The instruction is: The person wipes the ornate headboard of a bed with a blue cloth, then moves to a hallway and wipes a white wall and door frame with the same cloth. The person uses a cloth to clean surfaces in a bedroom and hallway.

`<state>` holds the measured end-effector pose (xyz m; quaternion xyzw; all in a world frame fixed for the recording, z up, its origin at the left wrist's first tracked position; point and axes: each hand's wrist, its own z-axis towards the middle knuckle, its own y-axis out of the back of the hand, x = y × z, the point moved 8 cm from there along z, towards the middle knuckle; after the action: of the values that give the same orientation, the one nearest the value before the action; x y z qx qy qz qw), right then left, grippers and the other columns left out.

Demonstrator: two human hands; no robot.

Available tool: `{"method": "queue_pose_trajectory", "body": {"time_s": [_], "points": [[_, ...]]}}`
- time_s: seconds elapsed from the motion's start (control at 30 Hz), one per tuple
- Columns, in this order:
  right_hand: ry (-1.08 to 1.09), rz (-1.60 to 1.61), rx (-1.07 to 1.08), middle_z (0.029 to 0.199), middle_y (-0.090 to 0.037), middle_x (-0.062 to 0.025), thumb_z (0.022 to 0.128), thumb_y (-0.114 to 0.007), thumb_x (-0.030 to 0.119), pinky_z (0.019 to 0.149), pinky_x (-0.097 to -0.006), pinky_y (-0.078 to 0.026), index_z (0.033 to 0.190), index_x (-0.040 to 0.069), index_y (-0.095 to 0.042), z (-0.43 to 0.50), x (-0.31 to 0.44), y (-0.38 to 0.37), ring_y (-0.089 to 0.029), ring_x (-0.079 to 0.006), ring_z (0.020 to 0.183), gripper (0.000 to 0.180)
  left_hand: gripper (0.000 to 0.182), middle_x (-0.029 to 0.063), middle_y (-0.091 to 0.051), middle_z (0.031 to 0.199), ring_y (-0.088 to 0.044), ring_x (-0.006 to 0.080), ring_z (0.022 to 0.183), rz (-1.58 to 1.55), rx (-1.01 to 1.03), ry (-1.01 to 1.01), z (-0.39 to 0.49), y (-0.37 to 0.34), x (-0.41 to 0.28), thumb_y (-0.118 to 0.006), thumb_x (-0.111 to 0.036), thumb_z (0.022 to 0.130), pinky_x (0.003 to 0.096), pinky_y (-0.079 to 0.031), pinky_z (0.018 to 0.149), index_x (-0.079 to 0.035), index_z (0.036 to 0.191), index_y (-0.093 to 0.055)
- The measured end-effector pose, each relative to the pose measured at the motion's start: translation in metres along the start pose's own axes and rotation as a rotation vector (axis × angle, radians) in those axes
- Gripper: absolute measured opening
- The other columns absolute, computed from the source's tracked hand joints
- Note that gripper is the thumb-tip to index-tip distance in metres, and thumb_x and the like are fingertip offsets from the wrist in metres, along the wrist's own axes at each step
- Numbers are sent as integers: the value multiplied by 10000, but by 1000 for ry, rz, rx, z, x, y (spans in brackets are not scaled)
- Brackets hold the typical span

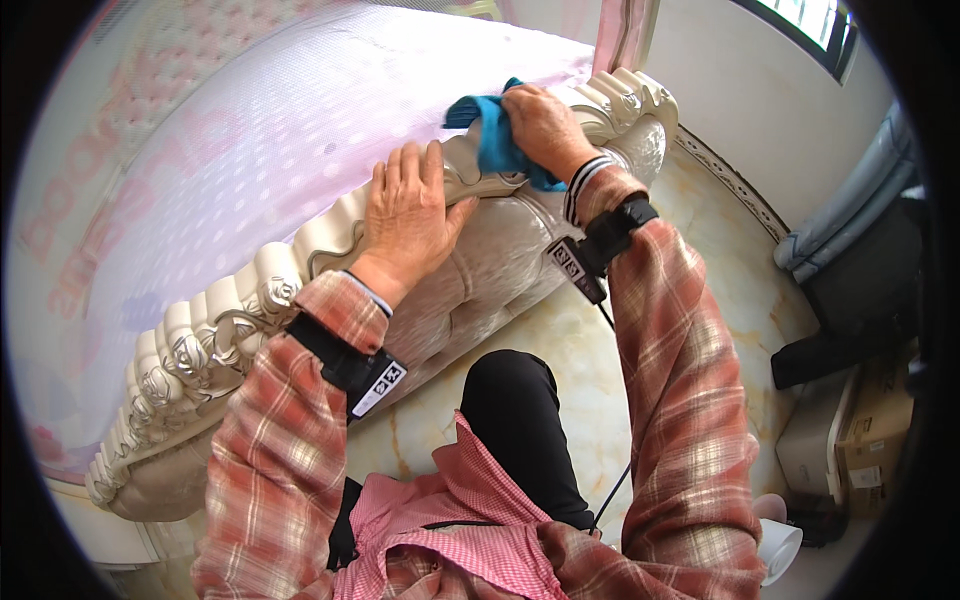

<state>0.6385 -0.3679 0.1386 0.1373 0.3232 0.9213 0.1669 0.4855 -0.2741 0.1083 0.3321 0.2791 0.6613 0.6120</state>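
A carved cream footboard with roses and scrolls runs diagonally before me, its lower face covered in tufted, shiny upholstery. My left hand lies flat on the top rail, fingers a little spread, with nothing in it. Further along the rail to the right, my right hand grips a blue cloth. The cloth is bunched over the rail's carved edge, and part of it hangs down the front. My right palm and the cloth beneath it are hidden.
Behind the footboard hangs a sheer mesh net with pink lettering. Marble-patterned floor lies below. On the right are a blue curtain-like fabric, a plastic bin, a cardboard box and a white roll. A cable hangs from my right wrist.
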Motion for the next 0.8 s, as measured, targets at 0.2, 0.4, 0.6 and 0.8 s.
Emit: {"method": "queue_pose_trajectory", "body": {"time_s": [0.2,0.4,0.6,0.8], "points": [[-250,-193,138,1010,-685,-167,861,-530,164,871,-442,-508,919,59,-726,21,-66,-2,-647,-364,957,230,607,169,-582,1212,-533,313,1153,-92,169,41,30,-21,-2,-657,-395,859,427,-465,947,5,1301,-541],[-296,-240,77,1133,-663,-133,904,-504,308,967,-474,-430,1022,104,-730,13,-65,-12,-585,-358,1087,326,564,137,-600,1166,-556,303,1090,-64,126,70,31,-21,-3,-656,-398,856,411,-492,906,-27,1274,-582],[-4,-174,41,1187,-645,-103,884,-566,519,1059,-492,-304,1058,128,-733,-11,-4,-12,-491,-365,1197,460,513,121,-602,1066,-550,287,1039,-69,34,32,30,-16,-5,-678,-402,833,396,-477,887,-40,1187,-594],[22,-37,-57,1138,-661,-109,912,-547,324,1034,-463,-354,1073,94,-693,-23,22,-10,-567,-343,1093,316,460,118,-602,1043,-548,289,1023,-107,39,26,31,-17,-4,-698,-373,820,400,-478,874,-54,1141,-613]]}}
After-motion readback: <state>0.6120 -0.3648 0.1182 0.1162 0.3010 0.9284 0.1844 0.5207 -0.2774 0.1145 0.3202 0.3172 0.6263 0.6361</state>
